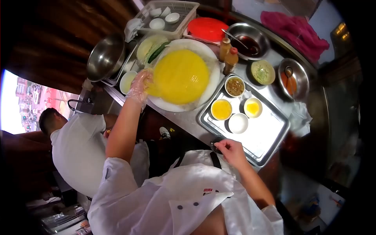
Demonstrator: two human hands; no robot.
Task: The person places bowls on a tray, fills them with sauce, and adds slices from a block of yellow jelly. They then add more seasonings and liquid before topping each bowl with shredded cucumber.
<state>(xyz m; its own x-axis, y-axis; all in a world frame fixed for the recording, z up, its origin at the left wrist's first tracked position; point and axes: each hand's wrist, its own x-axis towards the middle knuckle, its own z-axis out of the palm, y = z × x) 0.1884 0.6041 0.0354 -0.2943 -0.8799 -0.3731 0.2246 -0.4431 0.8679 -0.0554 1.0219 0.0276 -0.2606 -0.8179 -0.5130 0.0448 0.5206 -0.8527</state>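
My left hand (140,84), in a clear plastic glove, has its fingers curled together at the left edge of a smooth yellow mound of food (182,76). Some of that yellow food seems to be in the fingers. The mound lies on a large white round plate (213,80) with clear film around it. Beside the front edge of a metal tray (258,135), my bare right hand (233,152) pinches a small dark object (215,144), whose kind I cannot make out. On the tray stand a bowl of brown sauce (235,86), a bowl of yellow liquid (221,109), another yellow-filled bowl (253,107) and an empty white bowl (238,123).
Two sauce bottles (231,60) stand between plate and tray. Metal bowls (293,80) with ladles, a green-filled bowl (263,72), a red lid (210,29) and a bowl crate (188,15) line the back. At left, a person in white (78,149) bends close by.
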